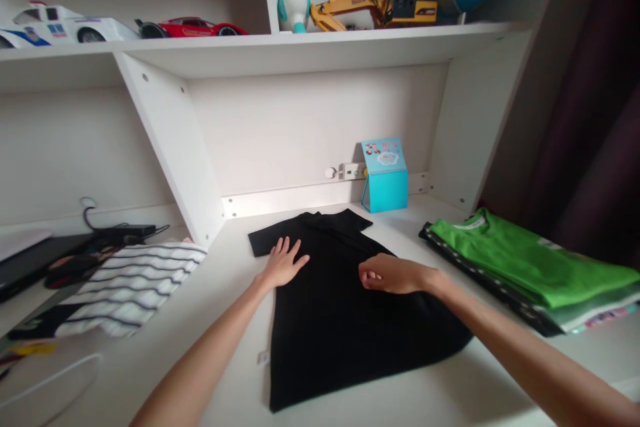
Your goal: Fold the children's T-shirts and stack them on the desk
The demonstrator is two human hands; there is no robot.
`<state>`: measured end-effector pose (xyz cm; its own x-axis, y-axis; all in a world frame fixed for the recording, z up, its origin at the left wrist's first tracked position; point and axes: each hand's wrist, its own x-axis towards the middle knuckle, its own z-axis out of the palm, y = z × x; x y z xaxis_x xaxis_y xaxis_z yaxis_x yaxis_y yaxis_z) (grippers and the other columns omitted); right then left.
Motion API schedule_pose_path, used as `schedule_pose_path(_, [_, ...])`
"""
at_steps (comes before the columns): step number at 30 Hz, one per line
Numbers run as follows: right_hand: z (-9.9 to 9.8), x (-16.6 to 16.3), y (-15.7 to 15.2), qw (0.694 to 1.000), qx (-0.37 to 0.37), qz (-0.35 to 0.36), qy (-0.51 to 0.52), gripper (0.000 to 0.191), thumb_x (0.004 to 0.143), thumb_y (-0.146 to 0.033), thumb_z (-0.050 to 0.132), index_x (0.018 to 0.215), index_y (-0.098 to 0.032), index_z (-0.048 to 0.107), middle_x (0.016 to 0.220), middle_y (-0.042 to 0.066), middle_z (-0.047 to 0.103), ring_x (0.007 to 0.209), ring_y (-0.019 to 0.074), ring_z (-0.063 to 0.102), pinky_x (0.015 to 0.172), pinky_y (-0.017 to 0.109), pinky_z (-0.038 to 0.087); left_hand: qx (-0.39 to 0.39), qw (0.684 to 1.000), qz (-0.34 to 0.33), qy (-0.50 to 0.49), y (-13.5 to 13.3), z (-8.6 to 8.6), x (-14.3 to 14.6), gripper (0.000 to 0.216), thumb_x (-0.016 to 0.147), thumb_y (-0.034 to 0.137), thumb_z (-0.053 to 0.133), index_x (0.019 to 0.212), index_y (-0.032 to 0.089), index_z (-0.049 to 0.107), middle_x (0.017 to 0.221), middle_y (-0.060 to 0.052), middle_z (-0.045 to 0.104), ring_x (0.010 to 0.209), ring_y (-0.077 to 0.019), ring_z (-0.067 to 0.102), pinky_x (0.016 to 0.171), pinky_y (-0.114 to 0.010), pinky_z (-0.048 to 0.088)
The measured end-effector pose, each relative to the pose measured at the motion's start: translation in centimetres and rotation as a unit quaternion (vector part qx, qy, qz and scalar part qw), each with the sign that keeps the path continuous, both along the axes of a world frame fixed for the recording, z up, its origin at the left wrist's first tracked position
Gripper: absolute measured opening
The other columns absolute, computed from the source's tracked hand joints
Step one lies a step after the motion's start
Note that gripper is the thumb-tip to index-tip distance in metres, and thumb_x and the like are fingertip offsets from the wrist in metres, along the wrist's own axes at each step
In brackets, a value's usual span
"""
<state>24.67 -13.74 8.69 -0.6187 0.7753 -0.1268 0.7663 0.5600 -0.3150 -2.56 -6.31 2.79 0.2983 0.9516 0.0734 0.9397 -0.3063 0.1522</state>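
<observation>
Black T-shirt (330, 320) spread flat on the white table (380, 400), collar at the far end, hem at the near edge, lying between a striped garment (130, 280) on the left and a stack of folded shirts (525, 260), green on top, on the right.

Head view: left hand (283, 265) fully open, palm down, fingers spread, pressing the cloth just below the left sleeve (265, 240), holding nothing. Right hand (393, 273) resting on the middle of the shirt with fingers curled inward; impossible to tell whether a pinch of cloth sits inside them. Left sleeve lying out flat to the side; right side looking already turned in, with no sleeve showing there and a straight edge running toward the hem.

Judged from that: a lengthwise fold half made, with smoothing and pinning down in hand. Any further fold calling for a firm hold at the left sleeve and shoulder, a straight crease matching the right edge, and the flat palm kept down to stop the cloth sliding or bunching.

Farther back: a blue desk calendar (385, 177) against the wall, and a red toy car (193, 27) and a yellow toy digger (370, 8) on the shelf above.
</observation>
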Motion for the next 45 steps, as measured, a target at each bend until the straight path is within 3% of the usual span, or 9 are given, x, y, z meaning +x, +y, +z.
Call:
schedule_pose_path(3, [0.3, -0.6, -1.0, 1.000, -0.012, 0.005, -0.016, 0.018, 0.079, -0.024, 0.048, 0.084, -0.015, 0.063, 0.079, 0.006, 0.065, 0.074, 0.0173, 0.061, 0.062, 0.024, 0.042, -0.031, 0.999, -0.027, 0.032, -1.3, 0.2, -1.2, 0.075, 0.080, 0.070, 0.025, 0.140, 0.026, 0.025, 0.146, -0.014, 0.019, 0.133, -0.0360, 0.012, 0.103, -0.052, 0.019])
schedule_pose_path(8, [1.2, 0.4, 1.1, 0.945, -0.303, 0.117, 0.048, 0.031, 0.086, -0.033, 0.041, 0.103, -0.013, 0.058, 0.081, 0.008, 0.066, 0.070, 0.0152, 0.064, 0.063, 0.024, 0.047, 0.039, 0.998, -0.032, 0.024, -2.9, 1.3, -2.1, 0.065, 0.086, 0.063, 0.017, 0.131, 0.025, 0.043, 0.130, -0.012, 0.048, 0.125, -0.0284, 0.038, 0.105, -0.050, 0.016])
schedule_pose_path(10, [0.9, 0.4, 4.3, 0.966, -0.225, 0.080, 0.100, 0.033, 0.088, -0.032, 0.036, 0.107, -0.015, 0.056, 0.092, 0.008, 0.066, 0.081, 0.0151, 0.064, 0.072, 0.025, 0.047, 0.069, 0.998, -0.004, 0.005, -2.3, 0.8, -2.1, 0.063, 0.089, 0.058, 0.013, 0.134, 0.022, 0.038, 0.135, -0.011, 0.043, 0.129, -0.0270, 0.031, 0.106, -0.048, 0.017])
schedule_pose_path(12, [-0.1, -0.3, 7.9, 0.991, -0.041, -0.034, 0.122, 0.036, 0.089, -0.027, 0.030, 0.111, -0.014, 0.055, 0.108, 0.010, 0.062, 0.097, 0.0173, 0.059, 0.086, 0.029, 0.043, 0.051, 0.999, 0.004, 0.008, -1.6, 0.0, -2.2, 0.062, 0.087, 0.060, 0.016, 0.138, 0.026, 0.030, 0.144, -0.009, 0.029, 0.134, -0.0300, 0.017, 0.105, -0.051, 0.017])
schedule_pose_path(15, [-2.6, -2.2, 12.4, 0.982, 0.093, -0.132, 0.098, 0.044, 0.090, -0.024, 0.026, 0.126, -0.011, 0.046, 0.133, 0.012, 0.044, 0.124, 0.0201, 0.038, 0.104, 0.034, 0.025, -0.005, 1.000, 0.003, 0.023, -0.8, -0.9, -2.5, 0.065, 0.083, 0.066, 0.019, 0.139, 0.034, 0.024, 0.148, -0.006, 0.018, 0.134, -0.0346, 0.008, 0.103, -0.057, 0.014])
schedule_pose_path(22, [-8.2, -2.7, 15.3, 0.981, 0.069, -0.180, 0.027, 0.056, 0.091, -0.049, 0.022, 0.140, -0.023, 0.027, 0.146, 0.001, 0.022, 0.135, 0.0225, 0.015, 0.107, 0.044, 0.017, -0.015, 1.000, 0.012, 0.024, -1.1, -0.7, -3.0, 0.067, 0.081, 0.069, 0.017, 0.140, 0.036, 0.021, 0.148, -0.004, 0.015, 0.133, -0.0385, 0.006, 0.102, -0.059, 0.012])
schedule_pose_path(30, [-7.6, 4.0, 16.4, 0.930, 0.067, -0.361, -0.020, 0.067, 0.090, -0.053, 0.015, 0.140, -0.010, 0.024, 0.145, 0.016, 0.019, 0.134, 0.0310, 0.013, 0.102, 0.053, 0.018, -0.013, 0.999, 0.030, 0.028, -0.9, -1.2, -3.1, 0.068, 0.081, 0.070, 0.017, 0.140, 0.036, 0.018, 0.149, -0.003, 0.014, 0.133, -0.0402, 0.006, 0.101, -0.061, 0.012])
schedule_pose_path(38, [-7.4, -4.1, 13.5, 0.971, 0.083, -0.222, -0.003, 0.077, 0.080, -0.071, 0.015, 0.143, -0.027, 0.015, 0.149, 0.002, 0.010, 0.136, 0.0278, 0.001, 0.104, 0.054, 0.008, -0.007, 0.999, 0.034, 0.027, -0.9, -1.3, -3.1, 0.071, 0.079, 0.072, 0.016, 0.140, 0.036, 0.018, 0.149, -0.003, 0.015, 0.133, -0.0408, 0.007, 0.101, -0.061, 0.013])
schedule_pose_path(45, [-8.5, -4.2, 15.3, 0.971, 0.063, -0.230, -0.014, 0.077, 0.081, -0.070, 0.013, 0.143, -0.025, 0.014, 0.149, 0.004, 0.011, 0.135, 0.0282, 0.005, 0.105, 0.052, 0.007, -0.024, 0.996, 0.077, 0.029, 0.2, -1.1, -4.6, 0.074, 0.077, 0.074, 0.018, 0.140, 0.035, 0.019, 0.149, -0.001, 0.012, 0.131, -0.0440, 0.008, 0.099, -0.063, 0.013])
